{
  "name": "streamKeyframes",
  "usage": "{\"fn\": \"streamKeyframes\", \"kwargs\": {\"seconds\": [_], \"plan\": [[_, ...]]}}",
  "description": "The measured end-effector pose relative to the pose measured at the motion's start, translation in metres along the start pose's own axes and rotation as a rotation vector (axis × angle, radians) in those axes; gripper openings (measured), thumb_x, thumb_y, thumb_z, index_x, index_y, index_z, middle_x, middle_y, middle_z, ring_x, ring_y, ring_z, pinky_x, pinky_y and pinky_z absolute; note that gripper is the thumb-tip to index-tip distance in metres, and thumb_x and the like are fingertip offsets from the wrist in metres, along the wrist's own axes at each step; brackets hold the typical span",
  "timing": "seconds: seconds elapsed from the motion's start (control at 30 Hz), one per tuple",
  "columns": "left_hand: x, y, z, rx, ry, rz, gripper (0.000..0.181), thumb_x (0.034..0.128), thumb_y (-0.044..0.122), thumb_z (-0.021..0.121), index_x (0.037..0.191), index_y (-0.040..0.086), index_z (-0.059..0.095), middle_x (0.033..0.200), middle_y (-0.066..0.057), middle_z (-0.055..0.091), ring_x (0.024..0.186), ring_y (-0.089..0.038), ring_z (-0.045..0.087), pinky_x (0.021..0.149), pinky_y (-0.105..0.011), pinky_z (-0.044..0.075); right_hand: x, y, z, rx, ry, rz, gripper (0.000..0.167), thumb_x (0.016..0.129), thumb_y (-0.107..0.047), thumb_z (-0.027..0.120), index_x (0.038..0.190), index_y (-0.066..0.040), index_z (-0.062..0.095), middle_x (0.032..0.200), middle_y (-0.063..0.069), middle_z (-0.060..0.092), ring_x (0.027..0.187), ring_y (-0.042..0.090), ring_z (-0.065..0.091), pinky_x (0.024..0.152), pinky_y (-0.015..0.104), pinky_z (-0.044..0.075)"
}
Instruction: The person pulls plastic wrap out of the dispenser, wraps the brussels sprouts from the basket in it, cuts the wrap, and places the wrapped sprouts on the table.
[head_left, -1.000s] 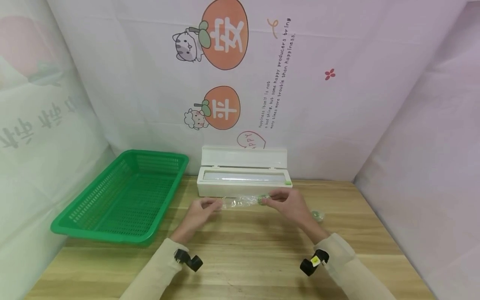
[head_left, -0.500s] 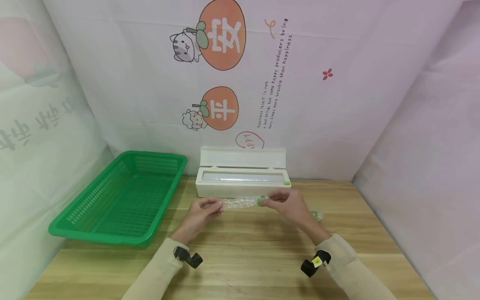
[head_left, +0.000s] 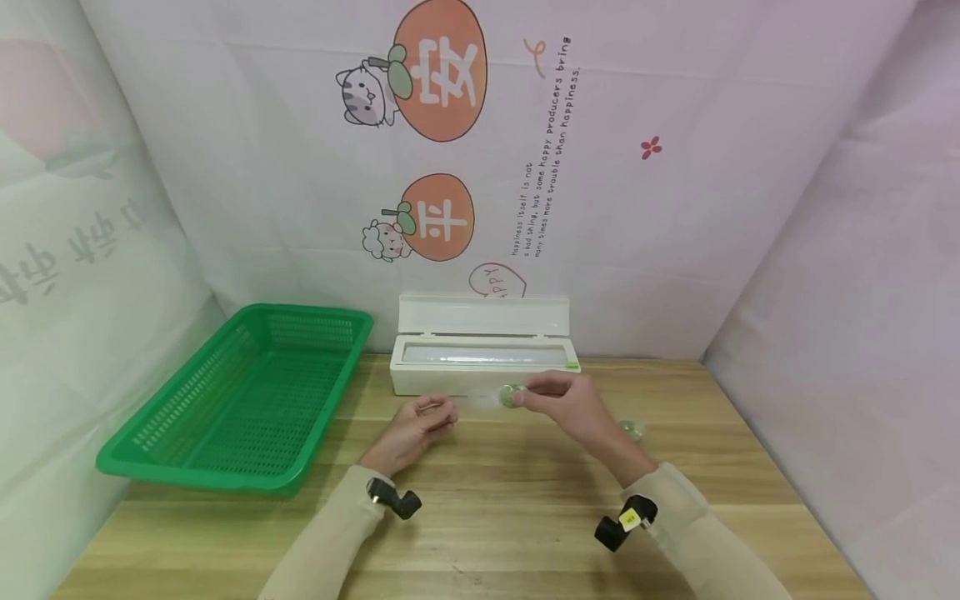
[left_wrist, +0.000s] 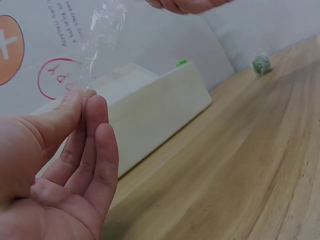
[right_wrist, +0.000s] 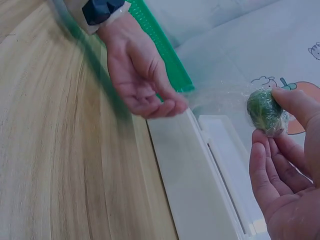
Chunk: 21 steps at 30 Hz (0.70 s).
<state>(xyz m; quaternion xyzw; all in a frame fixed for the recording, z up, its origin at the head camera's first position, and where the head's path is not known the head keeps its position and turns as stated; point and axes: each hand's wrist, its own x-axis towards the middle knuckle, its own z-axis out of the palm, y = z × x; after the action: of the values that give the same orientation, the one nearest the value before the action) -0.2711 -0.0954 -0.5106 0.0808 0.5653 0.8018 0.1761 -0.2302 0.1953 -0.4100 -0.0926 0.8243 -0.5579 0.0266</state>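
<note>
My right hand [head_left: 566, 408] pinches a Brussels sprout [right_wrist: 265, 111] wrapped in cling film between thumb and fingertips, just in front of the white box. A twisted tail of clear cling film [left_wrist: 102, 30] stretches from the sprout to my left hand [head_left: 416, 429]. In the left wrist view, my left thumb and index finger pinch the end of that tail. A second wrapped Brussels sprout [head_left: 630, 430] lies on the table beside my right wrist. In the head view the film between the hands is blurred.
Behind the hands stands a white cling film dispenser [head_left: 483, 379], its lid raised, with a small green slider [head_left: 572, 364]. A green plastic basket [head_left: 262, 400] sits at the left on the wooden table [head_left: 510, 517]. White printed cloth [head_left: 600, 208] walls the back and sides.
My left hand has shifted a little to the right, and my right hand with the sprout slightly left. The film stretch between them is shorter and now blurred.
</note>
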Motion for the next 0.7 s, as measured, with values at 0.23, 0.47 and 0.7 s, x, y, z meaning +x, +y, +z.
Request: {"fn": "streamKeyframes", "kwargs": {"seconds": [0.23,0.47,0.7], "plan": [[0.020,-0.015,0.016,-0.044,-0.037,-0.011,0.012,0.1065,0.009,0.061,0.115,0.014,0.068,0.100,0.005,0.074,0.095,-0.007,0.069,0.090,-0.021,0.061,0.002,-0.007,0.007,0.039,-0.010,-0.039,0.038,0.089,-0.037,0.086,0.116,-0.012,0.077,0.115,0.006,0.080,0.107,0.019,0.076,0.102,0.040,0.061],[0.031,-0.020,0.034,-0.086,-0.076,-0.020,0.011,0.1077,0.010,0.059,0.113,0.015,0.068,0.102,0.004,0.073,0.097,-0.007,0.070,0.097,-0.024,0.060,0.004,-0.008,0.005,0.061,-0.027,-0.048,0.038,0.091,-0.036,0.084,0.117,-0.010,0.076,0.117,0.009,0.079,0.108,0.022,0.076,0.103,0.042,0.061],[0.024,-0.003,0.014,-0.017,-0.146,0.024,0.033,0.1132,0.021,0.048,0.137,0.001,0.059,0.133,-0.009,0.070,0.129,-0.020,0.066,0.126,-0.045,0.042,0.005,-0.001,-0.015,-0.033,0.062,0.038,0.049,0.086,-0.053,0.084,0.119,-0.017,0.076,0.120,0.005,0.077,0.113,0.021,0.071,0.103,0.042,0.059]]}}
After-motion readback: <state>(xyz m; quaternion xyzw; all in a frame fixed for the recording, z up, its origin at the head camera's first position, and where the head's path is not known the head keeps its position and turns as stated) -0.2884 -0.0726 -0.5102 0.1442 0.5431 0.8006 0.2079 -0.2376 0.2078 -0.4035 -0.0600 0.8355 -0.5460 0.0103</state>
